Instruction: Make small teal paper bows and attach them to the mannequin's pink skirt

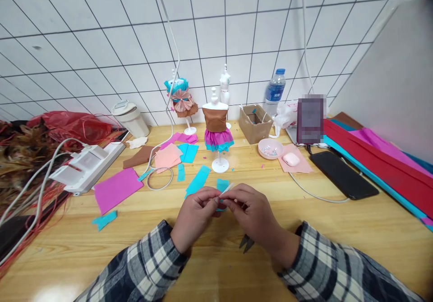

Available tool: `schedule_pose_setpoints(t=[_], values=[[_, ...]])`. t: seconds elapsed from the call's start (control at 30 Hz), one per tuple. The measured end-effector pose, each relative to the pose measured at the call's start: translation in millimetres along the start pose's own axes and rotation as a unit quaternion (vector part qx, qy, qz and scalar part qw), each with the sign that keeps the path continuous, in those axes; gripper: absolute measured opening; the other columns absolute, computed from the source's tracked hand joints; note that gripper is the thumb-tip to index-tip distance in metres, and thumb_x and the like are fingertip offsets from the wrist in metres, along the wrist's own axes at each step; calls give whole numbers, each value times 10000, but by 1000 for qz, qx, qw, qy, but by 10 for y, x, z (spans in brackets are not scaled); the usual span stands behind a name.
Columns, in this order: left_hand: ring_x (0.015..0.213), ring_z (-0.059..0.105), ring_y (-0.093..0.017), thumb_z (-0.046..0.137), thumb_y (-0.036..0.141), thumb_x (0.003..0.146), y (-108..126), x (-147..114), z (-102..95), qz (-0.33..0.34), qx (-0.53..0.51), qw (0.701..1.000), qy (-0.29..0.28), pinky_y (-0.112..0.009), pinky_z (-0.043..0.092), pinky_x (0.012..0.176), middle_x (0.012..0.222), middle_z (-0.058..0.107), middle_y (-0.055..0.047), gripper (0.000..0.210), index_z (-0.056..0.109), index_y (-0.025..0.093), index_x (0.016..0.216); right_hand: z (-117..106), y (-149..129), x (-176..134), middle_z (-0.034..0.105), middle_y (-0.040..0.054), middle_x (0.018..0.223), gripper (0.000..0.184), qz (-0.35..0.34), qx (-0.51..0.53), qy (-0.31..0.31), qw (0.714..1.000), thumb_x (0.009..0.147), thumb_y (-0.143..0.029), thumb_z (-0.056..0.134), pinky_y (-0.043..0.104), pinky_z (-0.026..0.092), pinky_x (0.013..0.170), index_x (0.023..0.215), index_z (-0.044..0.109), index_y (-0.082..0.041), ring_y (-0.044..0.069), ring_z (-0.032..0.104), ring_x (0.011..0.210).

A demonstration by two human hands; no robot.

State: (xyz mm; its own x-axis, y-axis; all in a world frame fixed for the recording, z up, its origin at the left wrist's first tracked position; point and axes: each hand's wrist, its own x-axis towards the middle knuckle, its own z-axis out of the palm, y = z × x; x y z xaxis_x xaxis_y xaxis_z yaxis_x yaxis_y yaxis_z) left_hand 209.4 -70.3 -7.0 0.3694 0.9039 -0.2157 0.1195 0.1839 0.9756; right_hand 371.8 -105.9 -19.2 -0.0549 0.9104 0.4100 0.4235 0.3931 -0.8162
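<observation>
My left hand (pixel 199 214) and my right hand (pixel 252 211) meet low over the table, fingertips pinched together. Between them is a thin white strip (pixel 227 188), its end sticking up past the fingers. Turquoise crepe paper (pixel 222 184) shows behind and below the fingertips; whether they touch it I cannot tell. Dark scissor blades (pixel 246 243) poke out beneath my right hand, which hides their handles. Beyond my hands stands a small white dress form (pixel 215 120) in a brown top and a magenta skirt with a turquoise hem.
Crepe paper pieces, including a magenta sheet (pixel 118 190), lie at left near a power strip (pixel 88 166). Farther back are a decorated dress form (pixel 182 101), a cardboard box (pixel 255 123) and a water bottle (pixel 275 92). A pink bowl (pixel 270 149) and a black phone (pixel 343 174) sit right.
</observation>
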Motion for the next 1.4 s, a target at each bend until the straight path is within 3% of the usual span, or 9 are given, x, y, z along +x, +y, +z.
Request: schedule_pose_setpoints(t=[0.4, 0.77, 1.07, 1.27, 1.4], values=[[774, 616, -128, 695, 347, 775, -57, 17, 4, -60, -104, 992, -32, -172, 473, 601, 913, 646, -59, 215, 734, 157, 868, -29, 44, 14, 670, 9, 844, 173, 7, -58, -5, 998, 851, -175, 599, 240, 460, 633, 962, 711, -248, 133, 606, 736], [752, 633, -163, 658, 384, 782, 35, -21, 33, -5, 72, 997, -1, -209, 508, 549, 901, 646, -69, 268, 759, 181, 925, -74, -16, -6, 672, -1, 843, 109, -28, -144, -10, 989, 857, -212, 579, 232, 443, 635, 913, 670, -229, 119, 604, 702], [752, 637, -169, 660, 372, 769, 45, -35, 47, -8, 65, 998, 5, -215, 517, 554, 902, 661, -74, 254, 761, 175, 893, -41, 10, 27, 607, -25, 738, 34, 63, -71, -8, 995, 799, -187, 593, 205, 427, 536, 780, 617, -202, 86, 552, 562], [790, 642, -191, 655, 416, 767, 52, -31, 36, -27, 57, 998, 5, -227, 515, 556, 952, 675, -82, 302, 755, 187, 935, -57, 13, 13, 666, 4, 825, 102, 0, -90, -23, 996, 847, -210, 586, 230, 449, 602, 904, 668, -230, 124, 593, 687], [722, 615, -178, 654, 416, 766, 43, -35, 43, 1, 84, 996, 11, -226, 502, 514, 874, 661, -74, 276, 768, 194, 883, -46, 6, 7, 668, 15, 830, 84, 7, -98, -26, 995, 845, -217, 584, 238, 448, 604, 877, 662, -221, 136, 596, 707]])
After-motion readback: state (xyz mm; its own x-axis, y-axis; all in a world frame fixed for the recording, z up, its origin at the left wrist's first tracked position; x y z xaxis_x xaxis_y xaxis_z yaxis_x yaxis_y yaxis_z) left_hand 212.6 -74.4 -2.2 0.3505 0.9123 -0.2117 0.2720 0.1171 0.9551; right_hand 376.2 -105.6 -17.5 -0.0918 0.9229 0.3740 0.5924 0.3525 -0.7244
